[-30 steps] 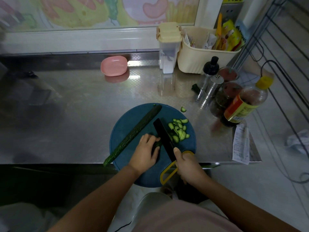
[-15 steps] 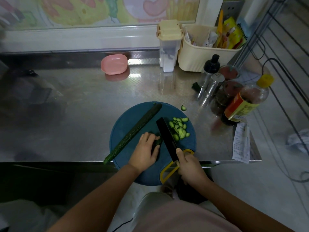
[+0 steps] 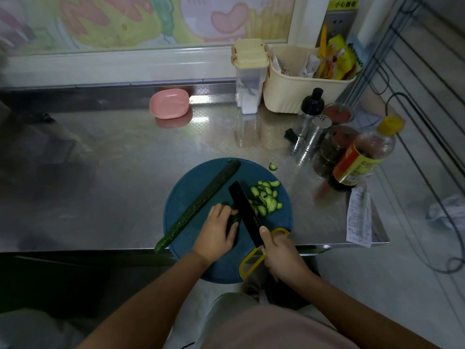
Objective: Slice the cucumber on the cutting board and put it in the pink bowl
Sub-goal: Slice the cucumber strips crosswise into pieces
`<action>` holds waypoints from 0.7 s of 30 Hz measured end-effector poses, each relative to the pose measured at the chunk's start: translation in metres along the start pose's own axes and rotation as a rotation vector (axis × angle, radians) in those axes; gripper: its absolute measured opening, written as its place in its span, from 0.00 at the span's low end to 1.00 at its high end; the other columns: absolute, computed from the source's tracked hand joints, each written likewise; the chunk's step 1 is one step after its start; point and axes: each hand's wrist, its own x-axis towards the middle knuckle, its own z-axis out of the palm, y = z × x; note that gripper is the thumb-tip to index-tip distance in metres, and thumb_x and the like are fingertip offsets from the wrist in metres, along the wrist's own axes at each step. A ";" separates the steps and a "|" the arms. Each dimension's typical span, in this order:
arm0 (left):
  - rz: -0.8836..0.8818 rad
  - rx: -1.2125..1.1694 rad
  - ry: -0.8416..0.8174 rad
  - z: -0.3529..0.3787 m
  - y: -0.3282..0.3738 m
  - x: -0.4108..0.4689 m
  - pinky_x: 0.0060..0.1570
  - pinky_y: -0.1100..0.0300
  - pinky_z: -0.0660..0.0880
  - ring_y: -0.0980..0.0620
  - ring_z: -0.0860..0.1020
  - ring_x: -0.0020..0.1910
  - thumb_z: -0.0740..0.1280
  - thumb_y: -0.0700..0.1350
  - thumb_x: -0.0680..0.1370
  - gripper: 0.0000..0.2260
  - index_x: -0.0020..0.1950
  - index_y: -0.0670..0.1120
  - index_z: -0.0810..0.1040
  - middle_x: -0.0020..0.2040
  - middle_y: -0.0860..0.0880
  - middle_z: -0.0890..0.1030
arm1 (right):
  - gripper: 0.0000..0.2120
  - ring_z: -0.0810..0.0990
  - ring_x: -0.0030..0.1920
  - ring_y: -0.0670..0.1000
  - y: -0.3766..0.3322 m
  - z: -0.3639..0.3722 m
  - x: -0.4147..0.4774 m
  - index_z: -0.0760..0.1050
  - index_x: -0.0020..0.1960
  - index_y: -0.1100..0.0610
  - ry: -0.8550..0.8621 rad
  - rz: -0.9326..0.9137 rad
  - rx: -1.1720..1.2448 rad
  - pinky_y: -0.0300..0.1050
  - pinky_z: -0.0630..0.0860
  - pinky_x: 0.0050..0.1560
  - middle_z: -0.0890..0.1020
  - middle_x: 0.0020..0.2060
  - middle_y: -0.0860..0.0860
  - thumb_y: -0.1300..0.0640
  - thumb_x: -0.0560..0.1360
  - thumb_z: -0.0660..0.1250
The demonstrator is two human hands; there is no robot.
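A round blue cutting board (image 3: 191, 195) lies at the counter's front edge. A long cucumber half (image 3: 201, 205) rests diagonally on its left side. My left hand (image 3: 217, 233) presses down a short cucumber piece (image 3: 235, 219), mostly hidden under my fingers. My right hand (image 3: 283, 253) grips the yellow handle of a black-bladed knife (image 3: 245, 212), whose blade stands against that piece. A pile of pale green slices (image 3: 266, 197) lies right of the blade. The pink bowl (image 3: 169, 103) sits empty at the back of the counter.
One stray slice (image 3: 273, 166) lies on the steel counter (image 3: 113, 172) beyond the board. Bottles and shakers (image 3: 357, 157) crowd the right side, with a cream basket (image 3: 302, 84) and a lidded container (image 3: 249, 76) behind. A paper receipt (image 3: 358, 217) lies at the right front.
The knife blade has shifted slightly between cuts on the short piece. My left hand stays on the piece; the slice pile looks about the same.
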 end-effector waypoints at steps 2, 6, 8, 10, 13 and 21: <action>0.002 -0.006 0.001 0.000 0.000 0.000 0.48 0.65 0.63 0.52 0.67 0.48 0.57 0.49 0.77 0.15 0.55 0.40 0.73 0.48 0.45 0.71 | 0.26 0.66 0.25 0.50 -0.001 0.000 0.001 0.60 0.29 0.56 -0.013 0.016 0.018 0.47 0.64 0.35 0.66 0.24 0.51 0.42 0.80 0.53; 0.000 -0.011 0.003 0.001 -0.002 0.001 0.47 0.66 0.63 0.52 0.67 0.47 0.60 0.46 0.77 0.11 0.54 0.40 0.73 0.48 0.45 0.71 | 0.26 0.65 0.24 0.49 -0.004 0.000 0.003 0.59 0.27 0.56 -0.030 0.012 0.032 0.47 0.63 0.35 0.65 0.22 0.50 0.44 0.80 0.53; 0.002 -0.013 0.000 0.002 -0.004 0.001 0.47 0.66 0.63 0.52 0.67 0.47 0.59 0.48 0.77 0.13 0.54 0.40 0.73 0.48 0.45 0.71 | 0.27 0.65 0.24 0.49 -0.006 0.003 0.004 0.59 0.26 0.56 -0.025 -0.013 0.001 0.47 0.64 0.35 0.65 0.22 0.50 0.45 0.81 0.53; 0.001 -0.013 0.002 0.002 -0.004 0.000 0.47 0.65 0.63 0.52 0.67 0.47 0.58 0.49 0.77 0.14 0.54 0.41 0.73 0.48 0.46 0.70 | 0.28 0.65 0.25 0.49 -0.007 0.007 0.006 0.59 0.26 0.57 -0.017 -0.034 -0.054 0.46 0.64 0.35 0.65 0.22 0.51 0.46 0.81 0.52; -0.001 -0.015 0.009 0.002 -0.005 0.001 0.47 0.64 0.64 0.52 0.67 0.47 0.58 0.50 0.77 0.14 0.54 0.41 0.73 0.48 0.46 0.70 | 0.27 0.67 0.26 0.50 -0.006 0.013 0.007 0.61 0.26 0.57 0.004 -0.059 -0.093 0.46 0.65 0.35 0.66 0.23 0.51 0.47 0.82 0.51; -0.008 -0.014 0.002 0.001 -0.003 0.000 0.47 0.66 0.61 0.53 0.66 0.48 0.56 0.51 0.76 0.16 0.54 0.40 0.73 0.48 0.47 0.69 | 0.27 0.66 0.25 0.50 0.008 0.007 0.005 0.60 0.27 0.57 0.055 -0.029 -0.060 0.46 0.64 0.33 0.67 0.23 0.52 0.44 0.80 0.52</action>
